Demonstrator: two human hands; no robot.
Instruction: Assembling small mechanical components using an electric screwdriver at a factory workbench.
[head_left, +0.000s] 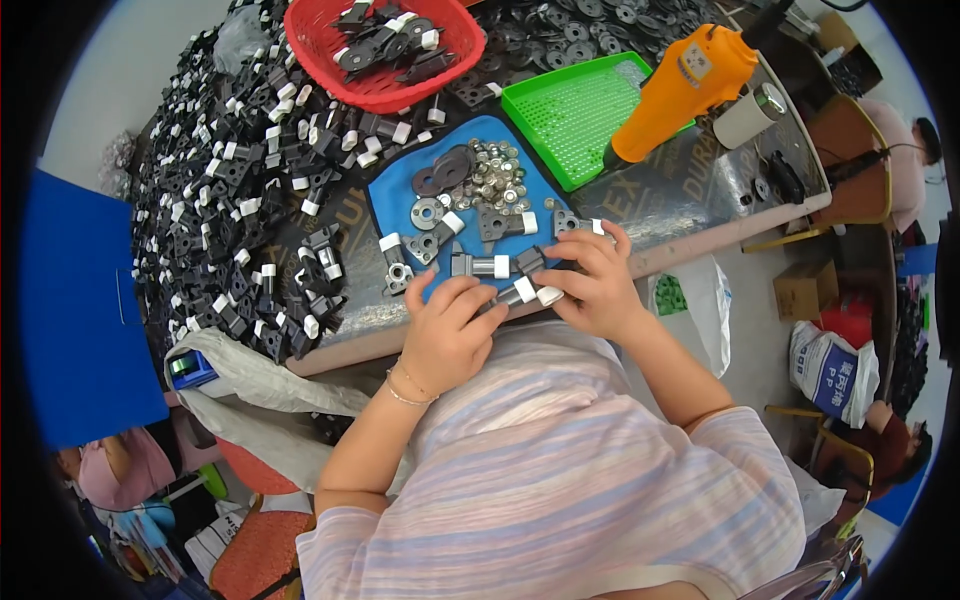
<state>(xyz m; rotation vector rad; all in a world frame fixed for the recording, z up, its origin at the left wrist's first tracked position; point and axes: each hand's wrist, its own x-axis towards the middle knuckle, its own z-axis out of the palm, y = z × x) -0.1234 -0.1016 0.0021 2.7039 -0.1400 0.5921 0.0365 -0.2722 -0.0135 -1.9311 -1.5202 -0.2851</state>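
On the blue mat (390,185) at the table's front edge lie several black plastic brackets with white caps. My left hand (450,335) is closed, its fingertips around the black end of a bracket (516,292) whose white end points right. My right hand (603,285) curls its fingers over another black bracket (530,261), with a white cap (549,295) under the fingertips. Between the hands a bracket (478,265) lies flat. Farther back on the mat are small silver metal pieces (497,180), dark discs (452,166) and a grey ring (427,213). My fingers hide part of both gripped brackets.
A large heap of black and white brackets (240,180) covers the table's left. Behind the mat stand a red basket (385,100) and a green tray (560,165). An orange power tool (680,85) hangs over the tray. A white cylinder (745,120) stands right.
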